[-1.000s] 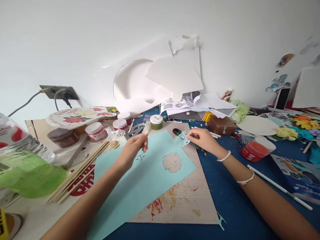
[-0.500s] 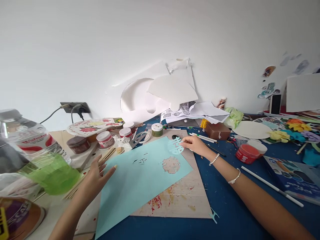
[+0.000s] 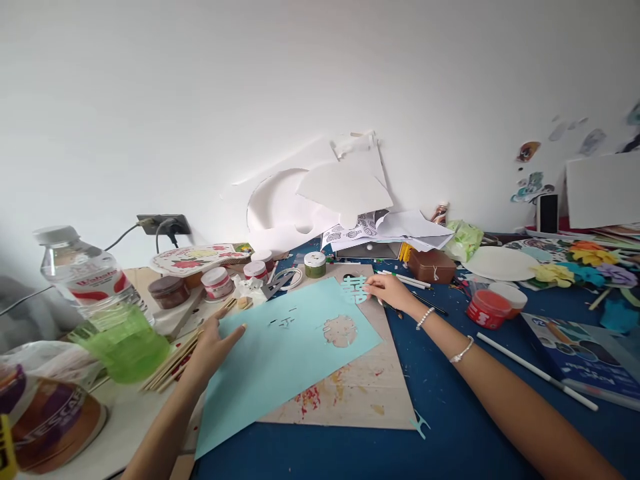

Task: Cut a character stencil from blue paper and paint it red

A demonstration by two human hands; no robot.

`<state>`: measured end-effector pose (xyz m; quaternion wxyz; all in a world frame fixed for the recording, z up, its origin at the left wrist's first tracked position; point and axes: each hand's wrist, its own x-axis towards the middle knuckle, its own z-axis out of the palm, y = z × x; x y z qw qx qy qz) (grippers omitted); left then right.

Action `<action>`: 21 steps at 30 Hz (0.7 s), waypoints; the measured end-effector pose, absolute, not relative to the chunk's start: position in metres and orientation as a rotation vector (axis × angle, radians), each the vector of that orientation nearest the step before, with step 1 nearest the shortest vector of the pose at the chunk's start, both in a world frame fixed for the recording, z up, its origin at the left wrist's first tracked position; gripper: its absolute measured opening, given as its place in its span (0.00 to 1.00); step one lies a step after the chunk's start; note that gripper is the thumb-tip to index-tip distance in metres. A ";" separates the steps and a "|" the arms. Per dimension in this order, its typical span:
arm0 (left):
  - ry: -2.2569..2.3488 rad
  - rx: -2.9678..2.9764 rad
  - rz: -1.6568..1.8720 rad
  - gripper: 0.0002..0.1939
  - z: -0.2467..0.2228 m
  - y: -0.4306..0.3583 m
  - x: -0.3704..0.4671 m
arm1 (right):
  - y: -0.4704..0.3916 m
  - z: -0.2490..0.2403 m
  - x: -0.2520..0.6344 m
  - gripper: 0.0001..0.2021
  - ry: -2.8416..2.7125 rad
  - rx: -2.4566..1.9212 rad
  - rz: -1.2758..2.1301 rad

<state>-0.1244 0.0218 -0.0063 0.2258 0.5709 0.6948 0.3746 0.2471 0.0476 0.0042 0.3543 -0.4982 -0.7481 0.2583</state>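
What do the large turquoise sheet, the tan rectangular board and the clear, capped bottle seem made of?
Large turquoise sheet: probably matte paper or thin card; flat, with cut openings.
Tan rectangular board: dull cardboard or wood; its flat, stained face leaves that open.
Clear, capped bottle: likely glossy plastic; see-through, with bright highlights.

My left hand [image 3: 213,343] is at the left edge of the paper sheet [image 3: 260,373], which lies partly on the board [image 3: 350,393]. Left of this hand: the sticks [image 3: 167,367], then the bottle [image 3: 97,280]. My right hand [image 3: 385,291] holds the cut-out [image 3: 354,290] to the left of its fingers. Beyond this hand: the box [image 3: 433,267] and, further back, the papers [image 3: 413,227]. Left and beyond: the jar [image 3: 315,267]. Right: the tub [image 3: 487,310], then the flat case [image 3: 593,353]. Nearer me: the paper scrap [image 3: 421,423], at the board's near right corner
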 end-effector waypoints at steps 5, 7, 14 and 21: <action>1.867 1.705 0.938 0.32 -0.005 0.033 -0.120 | 0.051 0.000 0.254 0.16 -1.902 -1.317 0.616; 1.830 1.822 0.880 0.32 -0.007 0.033 -0.111 | 0.050 0.001 0.253 0.16 -1.898 -1.315 0.609; 1.520 2.430 0.504 0.35 -0.017 0.006 -0.056 | 0.046 0.003 0.246 0.14 -1.911 -1.291 0.596; 1.218 2.710 0.214 0.34 -0.007 -0.003 -0.035 | 0.046 0.003 0.248 0.16 -1.881 -1.296 0.568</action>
